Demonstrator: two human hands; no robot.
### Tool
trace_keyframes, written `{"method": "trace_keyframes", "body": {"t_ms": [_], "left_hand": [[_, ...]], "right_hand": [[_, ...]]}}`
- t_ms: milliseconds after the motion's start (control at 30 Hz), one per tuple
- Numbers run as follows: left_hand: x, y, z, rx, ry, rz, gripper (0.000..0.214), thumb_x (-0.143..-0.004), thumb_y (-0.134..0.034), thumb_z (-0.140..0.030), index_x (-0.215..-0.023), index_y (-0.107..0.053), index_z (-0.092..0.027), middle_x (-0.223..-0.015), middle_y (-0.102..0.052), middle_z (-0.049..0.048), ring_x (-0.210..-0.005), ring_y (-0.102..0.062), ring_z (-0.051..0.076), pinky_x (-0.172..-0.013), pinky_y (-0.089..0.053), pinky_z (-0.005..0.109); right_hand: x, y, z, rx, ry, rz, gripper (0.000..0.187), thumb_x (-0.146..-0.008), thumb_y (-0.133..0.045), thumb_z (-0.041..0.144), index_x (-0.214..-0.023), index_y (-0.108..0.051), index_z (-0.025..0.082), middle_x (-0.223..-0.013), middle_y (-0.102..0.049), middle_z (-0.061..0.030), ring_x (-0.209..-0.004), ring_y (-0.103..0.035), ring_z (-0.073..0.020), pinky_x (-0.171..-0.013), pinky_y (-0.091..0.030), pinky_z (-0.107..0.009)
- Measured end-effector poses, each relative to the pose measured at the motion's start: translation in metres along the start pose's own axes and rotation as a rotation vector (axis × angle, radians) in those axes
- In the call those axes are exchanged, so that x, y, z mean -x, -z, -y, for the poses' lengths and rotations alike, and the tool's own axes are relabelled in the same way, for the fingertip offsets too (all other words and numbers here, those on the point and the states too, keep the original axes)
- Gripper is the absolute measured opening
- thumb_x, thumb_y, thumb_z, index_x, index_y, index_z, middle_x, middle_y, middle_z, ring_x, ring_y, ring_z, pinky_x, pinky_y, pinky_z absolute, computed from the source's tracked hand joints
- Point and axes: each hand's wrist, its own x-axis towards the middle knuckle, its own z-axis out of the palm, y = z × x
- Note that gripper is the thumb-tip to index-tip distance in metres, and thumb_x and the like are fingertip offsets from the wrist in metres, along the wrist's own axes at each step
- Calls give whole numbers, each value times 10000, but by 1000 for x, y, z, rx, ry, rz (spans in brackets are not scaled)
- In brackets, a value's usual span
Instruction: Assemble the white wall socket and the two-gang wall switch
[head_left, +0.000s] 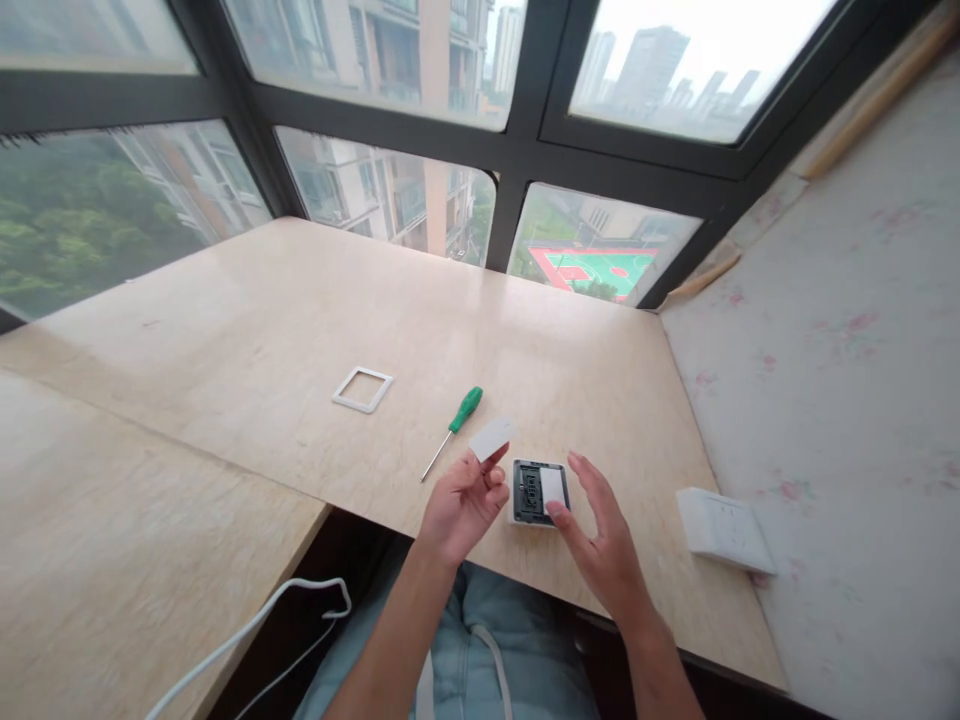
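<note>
My left hand (461, 500) pinches a small white rocker plate (491, 438) and holds it up above the tabletop. Just to its right a wall switch body (537, 492) lies on the wooden table (300, 310), its dark inside showing on the left half and one white rocker still on the right half. My right hand (600, 530) hovers at the switch's right side with fingers spread, one fingertip touching its lower right corner. A green-handled screwdriver (454, 426) lies just behind my left hand.
A white square frame (363, 389) lies further back on the table. A white switch box (724, 528) sits on the floral-covered surface (847, 380) at the right. A white cable (262, 615) hangs below the table's front edge. Windows stand behind the table.
</note>
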Motion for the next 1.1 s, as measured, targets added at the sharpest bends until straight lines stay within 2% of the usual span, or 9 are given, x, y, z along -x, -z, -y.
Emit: {"method": "trace_keyframes", "body": {"t_ms": [133, 300, 433, 567, 633, 767, 900, 1000, 1100], "left_hand": [[8, -15, 7, -76, 71, 38, 281, -786, -801, -281, -1027, -718, -162, -1073, -697, 78, -583, -456, 50, -546, -391, 200], [14, -26, 14, -77, 227, 152, 310, -754, -827, -290, -994, -700, -140, -882, -650, 39, -515, -399, 39, -513, -367, 201], [17, -26, 22, -25, 265, 135, 326, -713, -870, -267, -955, -689, -146, -772, -599, -1, -518, -441, 41, -510, -379, 182], [20, -25, 26, -144, 274, 72, 372, -770, -838, -399, -991, -673, -149, -749, -620, 9, -516, -510, 63, -520, -415, 191], [22, -27, 25, -308, 180, 0, 365, -820, -790, -432, -1029, -653, -166, -859, -674, 35, -549, -557, 76, -564, -458, 212], [24, -33, 19, -806, -182, -66, 444, -781, -835, -329, -1172, -661, -210, -1158, -704, 77, -843, -649, 145, -792, -531, 273], [25, -38, 13, -1199, -394, -7, 261, -829, -783, -320, -1064, -749, -213, -1065, -752, 70, -903, -654, 181, -814, -530, 297], [26, -35, 9, -1274, -436, -6, 222, -828, -783, -333, -1018, -772, -219, -978, -767, 52, -847, -662, 174, -783, -539, 294], [25, -24, 6, -1234, -369, -55, 291, -777, -824, -337, -1032, -769, -210, -989, -771, 56, -856, -689, 185, -809, -566, 308]], "right_hand": [[-15, 6, 24, -187, 8, 95, 514, -994, -564, 428, -1484, -469, 305, -1548, -513, -74, -1425, -485, -280, -1197, -384, -540], [-29, 5, 26, -398, 80, 206, 500, -992, -594, 398, -1475, -495, 314, -1539, -532, -69, -1422, -500, -261, -1179, -425, -475], [-27, 4, 23, -535, 23, 204, 423, -968, -639, 400, -1378, -598, 304, -1362, -676, -80, -1253, -649, -258, -1066, -537, -432], [-24, 7, 20, -620, 3, 116, 360, -947, -670, 402, -1284, -648, 277, -1231, -736, -86, -1121, -712, -245, -964, -593, -419], [-25, 9, 19, -597, 16, 71, 354, -934, -688, 401, -1260, -658, 264, -1171, -749, -86, -1066, -722, -238, -931, -600, -412], [-31, 13, 20, -426, 85, 33, 327, -912, -724, 354, -1227, -683, 276, -1105, -753, -64, -1018, -710, -211, -928, -581, -381], [-37, 13, 29, -304, 240, 74, 303, -899, -743, 327, -1196, -700, 282, -1073, -774, -48, -999, -723, -197, -906, -590, -344], [-37, 13, 32, -244, 320, 100, 310, -908, -731, 335, -1212, -690, 292, -1094, -782, -48, -1027, -729, -202, -927, -591, -348], [-35, 16, 26, -180, 335, 182, 433, -920, -713, 355, -1339, -614, 309, -1205, -753, -65, -1125, -706, -220, -988, -578, -384]]}}
